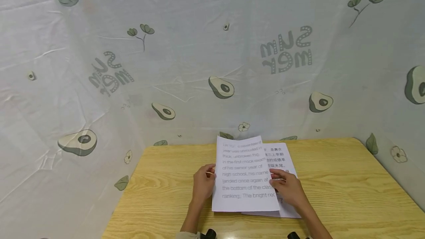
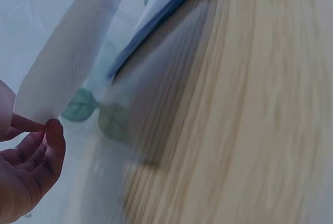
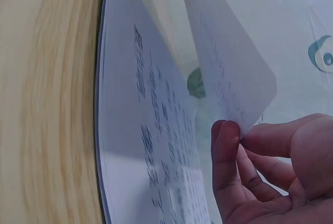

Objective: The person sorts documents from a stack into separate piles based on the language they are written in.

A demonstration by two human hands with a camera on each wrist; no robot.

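Both hands hold up a white sheet of paper (image 1: 244, 180) printed with large English text. My left hand (image 1: 204, 182) pinches its left edge between thumb and fingers; in the left wrist view the left hand (image 2: 34, 161) grips the paper's edge. On the other side, my right hand (image 1: 288, 187) pinches the right edge, and in the right wrist view thumb and forefinger meet on the sheet (image 3: 234, 62). Beneath and to the right, a stack of paper (image 1: 290, 211) with Chinese text lies on the table. The raised sheet covers much of that stack in the head view.
The wooden table (image 1: 166, 194) extends to both sides of the papers. Behind it hangs a pale curtain (image 1: 186, 62) printed with avocados, leaves and mirrored lettering, meeting the table's back edge.
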